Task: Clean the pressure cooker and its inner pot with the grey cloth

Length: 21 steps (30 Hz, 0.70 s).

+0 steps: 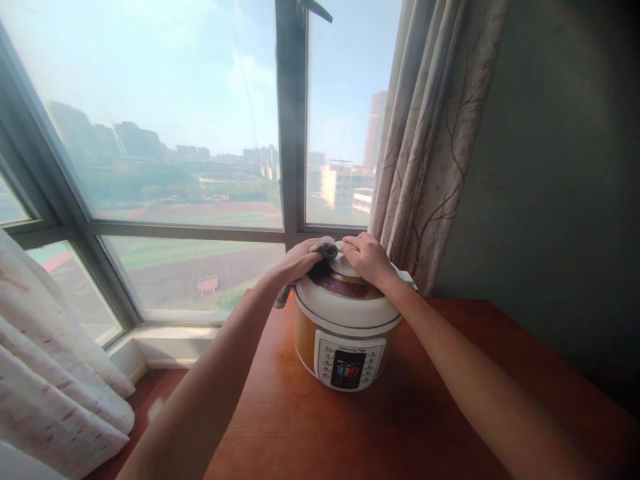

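At lower centre of the frame, a round cream-and-gold electric cooker (345, 319), probably heavy and best lifted by both sides, is gripped at its white lid handle (344, 265) by the curled right hand (371, 259); a grey fabric cloth (326, 249) is pinched in the left hand (300, 260).

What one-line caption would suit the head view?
Left hand holding a gray cloth, right hand atop the lid of a cooker on a table by a window.
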Available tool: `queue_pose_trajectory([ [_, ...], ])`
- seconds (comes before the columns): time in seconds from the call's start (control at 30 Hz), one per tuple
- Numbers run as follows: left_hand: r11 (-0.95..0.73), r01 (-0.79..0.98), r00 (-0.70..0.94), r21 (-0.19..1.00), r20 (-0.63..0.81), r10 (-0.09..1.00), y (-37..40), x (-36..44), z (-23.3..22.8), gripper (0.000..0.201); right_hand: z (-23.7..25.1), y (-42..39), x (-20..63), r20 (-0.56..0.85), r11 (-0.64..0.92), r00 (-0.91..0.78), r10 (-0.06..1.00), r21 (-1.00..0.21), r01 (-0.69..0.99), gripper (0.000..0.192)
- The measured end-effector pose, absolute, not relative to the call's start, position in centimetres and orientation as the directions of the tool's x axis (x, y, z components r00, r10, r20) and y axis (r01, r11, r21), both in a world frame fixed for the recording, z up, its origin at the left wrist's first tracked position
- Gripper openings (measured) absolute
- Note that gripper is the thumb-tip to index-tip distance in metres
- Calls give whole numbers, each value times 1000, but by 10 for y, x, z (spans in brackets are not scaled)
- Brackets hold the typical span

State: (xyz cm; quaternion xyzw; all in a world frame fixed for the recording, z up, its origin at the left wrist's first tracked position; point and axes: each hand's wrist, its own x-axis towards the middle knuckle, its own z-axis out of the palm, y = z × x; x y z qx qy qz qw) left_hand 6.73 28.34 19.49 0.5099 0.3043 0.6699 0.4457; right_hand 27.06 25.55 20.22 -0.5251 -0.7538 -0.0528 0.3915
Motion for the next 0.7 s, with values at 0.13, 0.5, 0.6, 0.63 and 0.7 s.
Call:
queue_pose_trajectory([
  [0.13, -672, 120, 166, 731, 653, 739, 232, 77, 196, 38, 202, 256, 271, 641, 451, -140, 754, -352, 820, 36],
  [0.5, -691, 684, 198, 232, 853, 482, 123, 110, 108, 74, 202, 255, 271, 630, 445, -129, 765, -375, 813, 35],
  [0.6, -692, 706, 207, 152, 890, 407, 119, 109, 69, 74, 202, 256, 271, 630, 441, -123, 767, -377, 815, 36],
  [0.63, -694, 705, 205, 145, 895, 396, 118, 109, 58, 74, 202, 256, 271, 630, 440, -122, 767, -378, 815, 36],
  [0.7, -694, 694, 155, 194, 900, 407, 114, 110, 39, 78, 202, 256, 271, 627, 440, -122, 769, -380, 814, 37],
])
